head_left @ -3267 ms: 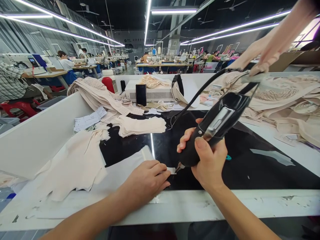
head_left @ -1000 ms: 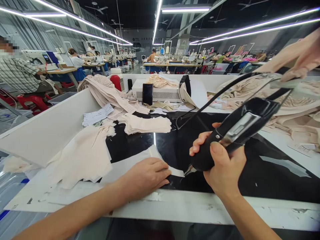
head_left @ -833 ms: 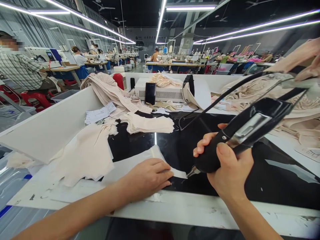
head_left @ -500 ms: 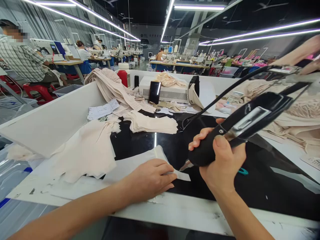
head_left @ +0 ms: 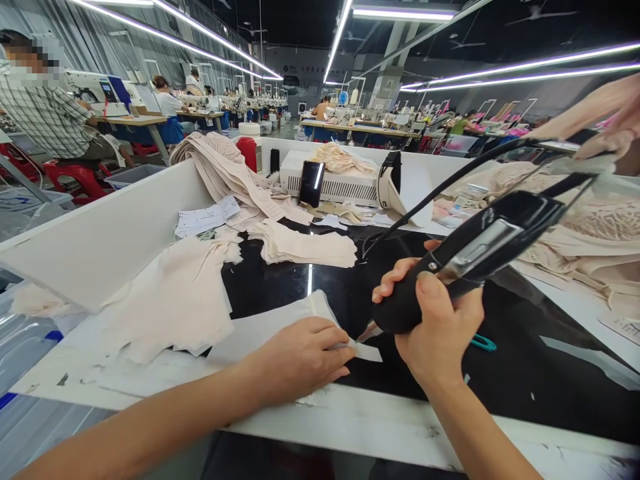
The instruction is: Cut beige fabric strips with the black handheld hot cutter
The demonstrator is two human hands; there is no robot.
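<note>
My right hand (head_left: 434, 325) is wrapped round a black hand-held cutting tool (head_left: 473, 252) with a cord running up and away. Its metal tip (head_left: 367, 331) touches the end of a pale fabric piece (head_left: 280, 319) lying on the black glossy worktop (head_left: 500, 360). On that fabric my left hand (head_left: 299, 355) lies flat, fingers stretched toward the tool tip, pressing it down. A loose heap of cream cut pieces (head_left: 175, 303) lies left of my left hand.
A stack of cream pieces (head_left: 305, 247), paper sheets (head_left: 205, 217), a white box (head_left: 335, 187) with a phone (head_left: 311, 183) leaning on it stand behind. Beige garments (head_left: 580, 220) pile at right. Another person's hand (head_left: 607, 117) reaches in top right. White partition (head_left: 95, 247) at left; seated workers beyond.
The tool tip has shifted left along the end of the fabric toward my left fingers. My left hand stays pressed on the fabric. The view has drifted slightly.
</note>
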